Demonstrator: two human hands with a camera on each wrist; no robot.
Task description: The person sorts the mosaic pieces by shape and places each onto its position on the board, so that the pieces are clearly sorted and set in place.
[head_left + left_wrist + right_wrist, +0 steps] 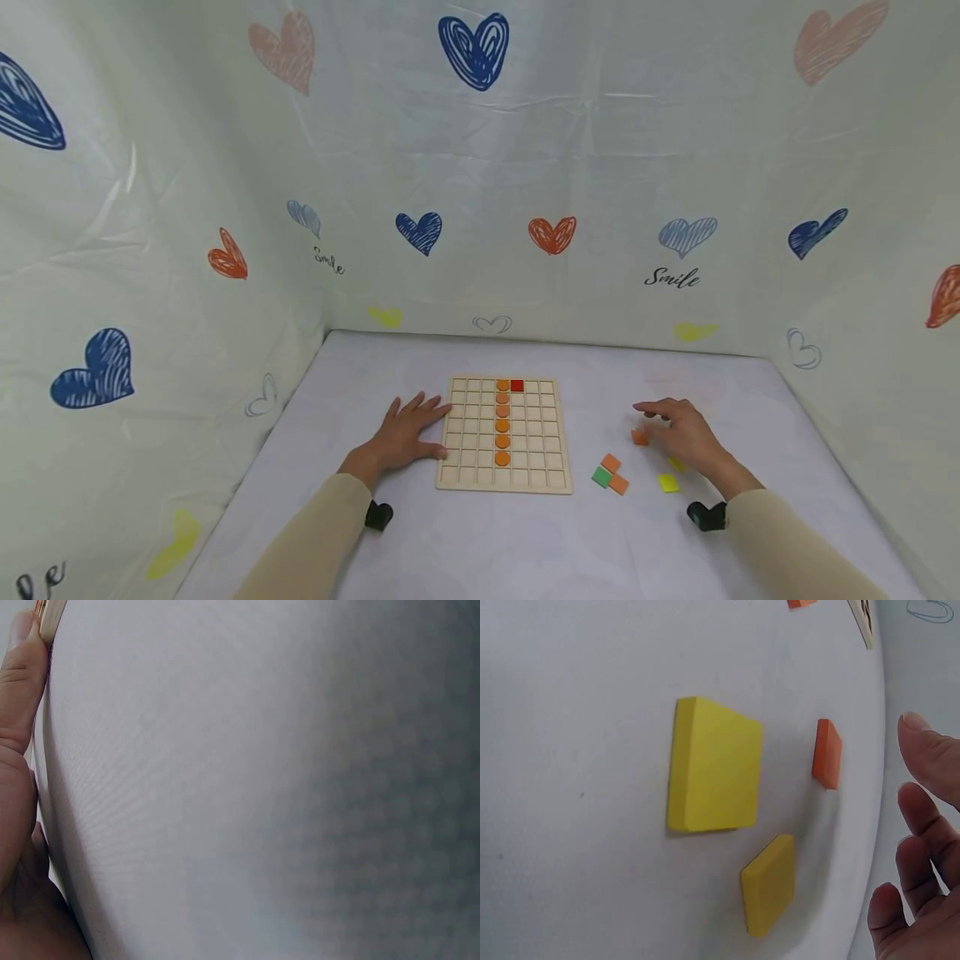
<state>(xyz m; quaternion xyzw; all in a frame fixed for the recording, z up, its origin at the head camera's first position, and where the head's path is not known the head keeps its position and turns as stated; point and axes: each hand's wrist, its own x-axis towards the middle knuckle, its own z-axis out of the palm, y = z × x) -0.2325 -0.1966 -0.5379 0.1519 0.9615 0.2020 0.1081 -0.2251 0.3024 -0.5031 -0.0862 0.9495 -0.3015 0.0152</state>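
Observation:
My left hand, fingers spread, rests at the left edge of a wooden grid board. In the left wrist view its thumb touches the board's edge. A column of several orange discs runs down the board, with a red square tile beside the top disc. Over the table's right side hovers my right hand, fingers loosely bent and holding nothing. Below it lies an orange square tile, partly covered by the hand in the head view. Two yellow tiles are nearer the wrist.
Between the board and my right hand, a green tile lies against two orange tiles. A white cloth covers the table. A curtain with printed hearts stands behind and at both sides.

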